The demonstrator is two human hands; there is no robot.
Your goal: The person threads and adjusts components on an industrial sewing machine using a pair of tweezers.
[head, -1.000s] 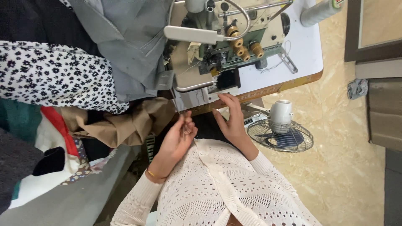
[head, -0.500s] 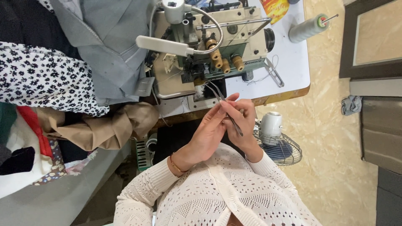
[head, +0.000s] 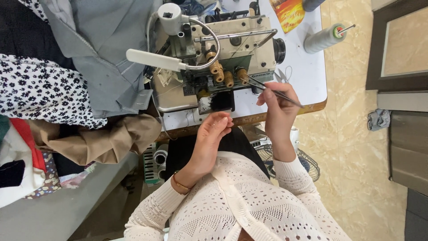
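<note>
Heaped fabrics, grey cloth point(head: 102, 49), black-and-white floral print point(head: 40, 89) and tan bundle point(head: 107, 140), across upper left and left of frame. White table top with wooden edge point(head: 307, 82) at upper centre. Cream metal overlock sewing machine with brass tension knobs point(head: 214, 58) on it, centre top. White thread cone point(head: 323, 39) upper right, well apart from machine. Left hand point(head: 211, 138) at centre, palm open, fingers loosely together, tips near table edge below machine, holding nothing. Right hand point(head: 276, 107) right of centre, thumb and forefinger pinching thin metal tweezers point(head: 272, 90); tips pointed at machine's knob area.
</note>
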